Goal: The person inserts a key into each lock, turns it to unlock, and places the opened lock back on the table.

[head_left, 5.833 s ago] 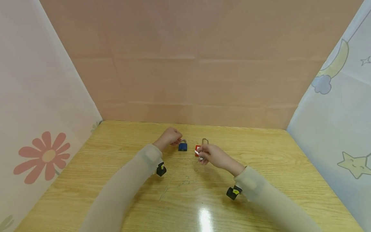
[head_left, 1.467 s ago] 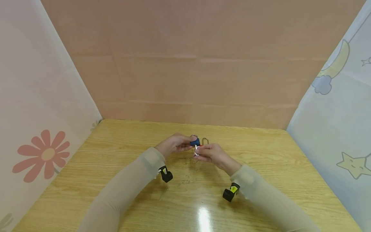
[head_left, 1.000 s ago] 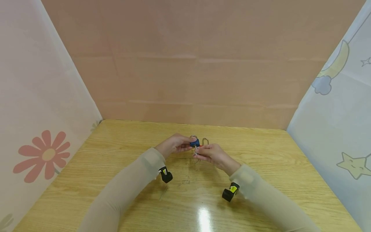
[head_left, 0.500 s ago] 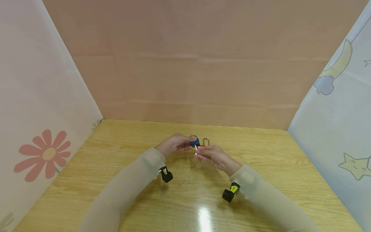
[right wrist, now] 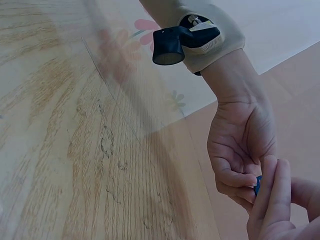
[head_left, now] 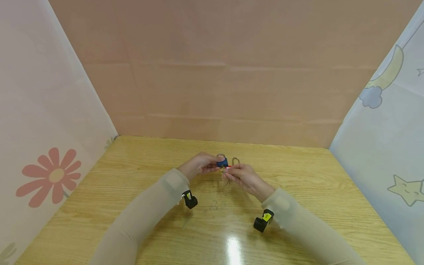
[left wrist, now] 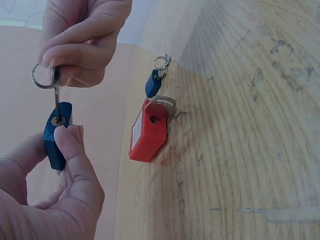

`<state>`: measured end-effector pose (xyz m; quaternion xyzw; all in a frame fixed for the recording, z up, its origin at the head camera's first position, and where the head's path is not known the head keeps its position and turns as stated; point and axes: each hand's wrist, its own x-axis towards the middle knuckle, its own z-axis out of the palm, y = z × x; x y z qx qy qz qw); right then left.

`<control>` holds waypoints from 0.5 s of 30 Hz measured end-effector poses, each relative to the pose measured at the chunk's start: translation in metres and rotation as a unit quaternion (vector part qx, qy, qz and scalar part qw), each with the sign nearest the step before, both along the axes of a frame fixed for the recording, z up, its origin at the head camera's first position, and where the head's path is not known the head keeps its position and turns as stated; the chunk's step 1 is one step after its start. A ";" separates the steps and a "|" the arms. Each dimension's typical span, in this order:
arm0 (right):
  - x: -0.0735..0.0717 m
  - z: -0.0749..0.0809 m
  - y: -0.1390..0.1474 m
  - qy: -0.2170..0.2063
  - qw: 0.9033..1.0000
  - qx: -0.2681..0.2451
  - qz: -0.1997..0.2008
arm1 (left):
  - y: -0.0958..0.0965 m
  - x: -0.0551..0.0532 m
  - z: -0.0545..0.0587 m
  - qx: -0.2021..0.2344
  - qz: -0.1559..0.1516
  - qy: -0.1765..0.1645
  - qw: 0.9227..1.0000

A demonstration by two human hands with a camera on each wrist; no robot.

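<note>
My left hand (head_left: 202,164) holds a blue padlock (head_left: 223,162) between thumb and fingers, with the shackle pointing away from me. My right hand (head_left: 246,177) pinches a key (left wrist: 57,100) with a metal ring (left wrist: 42,81) on it. In the left wrist view the key's blade meets the keyhole of the blue padlock (left wrist: 50,135). Both hands are close together above the table. In the right wrist view only a sliver of blue padlock (right wrist: 257,185) shows behind the right-hand fingers (right wrist: 272,197).
On the wooden table (head_left: 212,228), a red padlock (left wrist: 147,132) with a key (left wrist: 162,104) at its keyhole lies beside the hands. Past it sits a small blue block (left wrist: 153,85) with a ring and keys (left wrist: 162,62). A pinkish backdrop (head_left: 212,92) rises behind.
Since the earliest frame my left hand has taken the blue padlock off the table and brought it rightward to the right hand. The key has come up to its keyhole; lately the hands barely move.
</note>
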<state>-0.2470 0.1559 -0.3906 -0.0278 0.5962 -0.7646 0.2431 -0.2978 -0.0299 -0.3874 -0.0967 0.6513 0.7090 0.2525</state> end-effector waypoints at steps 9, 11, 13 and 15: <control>0.001 0.003 -0.004 -0.016 0.998 -0.011 -0.056 | 0.002 0.000 0.001 0.011 0.017 -0.004 1.000; 0.001 0.002 -0.005 -0.013 0.998 -0.004 -0.064 | 0.003 -0.001 0.001 0.012 0.024 -0.007 1.000; 0.001 0.001 -0.006 -0.006 0.998 0.005 -0.068 | 0.002 -0.001 0.001 0.011 0.028 -0.007 1.000; 0.001 0.000 -0.006 0.003 0.998 0.017 -0.068 | 0.002 -0.002 0.001 0.010 0.030 -0.006 0.999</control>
